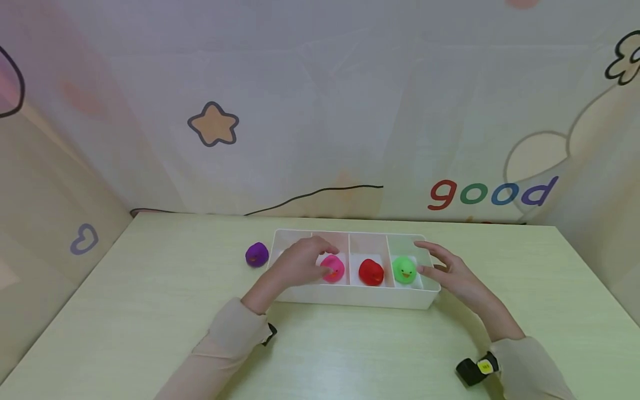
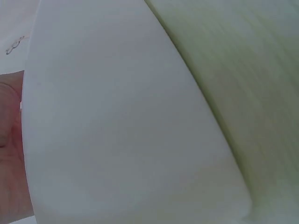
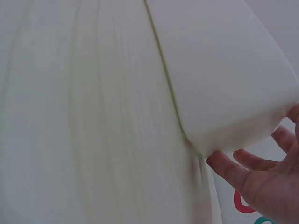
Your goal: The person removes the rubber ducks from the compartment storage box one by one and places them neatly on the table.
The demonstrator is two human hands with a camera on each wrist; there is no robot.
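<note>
A long white box [image 1: 350,297] with several compartments stands on the table. Inside, from left to right, sit a pink toy duck [image 1: 336,265], a red toy duck [image 1: 371,273] and a green toy duck [image 1: 405,270]. My left hand [image 1: 300,264] reaches over the box with index finger and thumb spread at the pink duck, the thumb overlapping it. In the left wrist view the box wall hides most of that hand. Around the box's right end, my right hand [image 1: 452,272] has its fingers spread, with fingertips [image 3: 216,157] right at the end wall and the thumb beside the green duck.
A purple toy duck [image 1: 257,254] lies on the table, just left of the box. The pale table [image 1: 350,350] meets a printed cloth backdrop [image 1: 320,111] behind the box. A black wrist camera [image 1: 472,371] hangs at the right sleeve.
</note>
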